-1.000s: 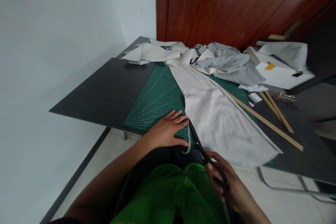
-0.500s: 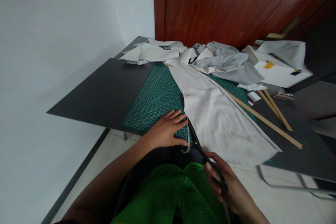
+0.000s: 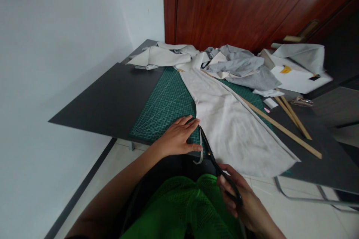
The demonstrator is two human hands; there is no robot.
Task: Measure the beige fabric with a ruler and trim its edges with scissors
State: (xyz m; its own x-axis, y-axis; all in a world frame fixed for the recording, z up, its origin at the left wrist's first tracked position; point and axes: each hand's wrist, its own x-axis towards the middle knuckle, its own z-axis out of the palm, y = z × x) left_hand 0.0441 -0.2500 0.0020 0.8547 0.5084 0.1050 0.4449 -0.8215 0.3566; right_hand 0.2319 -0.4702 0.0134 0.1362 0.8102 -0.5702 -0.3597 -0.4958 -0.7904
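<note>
Clock: centred on the pale cloth [image 3: 232, 127], with 12 toward the red-brown door [image 3: 224, 11].
Pale cloth: it lies spread over the green cutting mat [image 3: 165, 108] and dark table [image 3: 106, 101], narrow toward 11, broad toward the near side, softly wrinkled in its middle.
Left hand [image 3: 178, 138]: around 9 o'clock, palm down on the mat, fingers extended and thumb spread away; from here I see it gripping nothing, fingertips close by the cloth's edge.
Right hand [image 3: 237, 192]: at 6 o'clock, fingers wrapped about the handles of the black scissors [image 3: 211, 153].
Black scissors: slanting along the cloth's edge at 7 to 8, tip near the left fingertips; I can't tell how far the blades are parted.
Thin strip [image 3: 201, 153]: at 8 o'clock, between left thumb and scissors, its lower end curling.
Fabric heap: pale pieces [image 3: 165, 56] at 10 to 11, grey ones [image 3: 244, 65] near 12.
Long wooden strip [image 3: 283, 129]: running beside the cloth's far edge, ending toward 4.
White box [image 3: 294, 78]: at 2 o'clock, grey fabric draped on it.
</note>
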